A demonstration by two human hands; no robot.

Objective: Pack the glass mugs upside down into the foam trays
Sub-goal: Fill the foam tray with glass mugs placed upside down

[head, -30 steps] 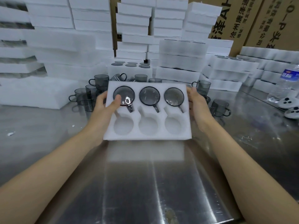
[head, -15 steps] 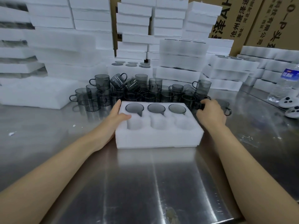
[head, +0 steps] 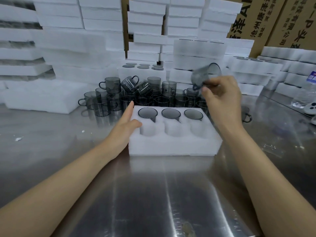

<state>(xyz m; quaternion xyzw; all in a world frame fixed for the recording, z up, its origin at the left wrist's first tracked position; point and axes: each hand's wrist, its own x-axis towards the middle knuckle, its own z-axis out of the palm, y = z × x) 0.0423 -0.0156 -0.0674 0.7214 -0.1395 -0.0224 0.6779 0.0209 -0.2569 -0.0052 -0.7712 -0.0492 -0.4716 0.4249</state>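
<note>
A white foam tray (head: 172, 146) lies flat on the steel table. Its far row holds three smoky glass mugs (head: 171, 113) upside down; the three near pockets are bare. My left hand (head: 125, 124) rests against the tray's left side, fingers straight, thumb on the top. My right hand (head: 220, 98) is raised above the tray's far right corner and pinches a grey glass mug (head: 205, 74), blurred and tilted on its side. Behind the tray stands a cluster of several loose mugs (head: 135, 93).
Stacks of white foam trays (head: 95, 48) fill the back, with cardboard boxes (head: 266, 19) behind. A single mug (head: 246, 114) stands right of the tray. A water bottle (head: 306, 89) and a white controller (head: 310, 108) lie at the far right.
The tray was lowered from tilted in both hands to flat on the table. My right hand then left it, took a mug from the pile and lifted it.
</note>
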